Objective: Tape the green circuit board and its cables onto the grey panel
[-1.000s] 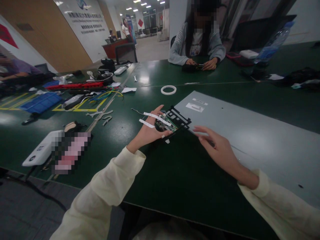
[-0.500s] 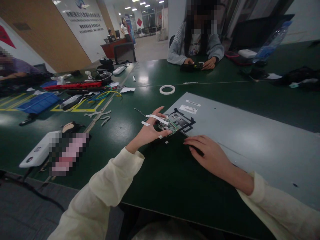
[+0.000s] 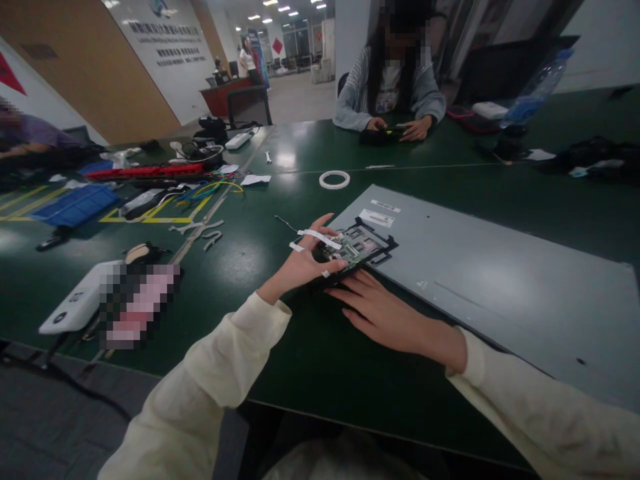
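My left hand [image 3: 307, 261] grips a green circuit board in a black frame [image 3: 367, 245], thumb on the near edge and fingers along the far left side. White tape strips [image 3: 320, 239] lie over the board, and a thin cable sticks out at its left. Close to the frame's near edge is my right hand [image 3: 376, 308], palm down with fingers stretched out and the thumb apart. Its fingertips reach beneath the frame; whether they touch it I cannot tell. Behind the frame lies a large grey metal panel [image 3: 480, 280].
A roll of white tape [image 3: 334, 180] lies beyond the panel's left corner. At left are a blue tray [image 3: 75, 203], a white power bank [image 3: 83, 298], loose cables and grey strips [image 3: 197, 228]. Across the green table a person [image 3: 393, 87] handles a dark object.
My right hand has moved left, from over the panel's edge to the near side of the frame. The board in my left hand has shifted slightly right.
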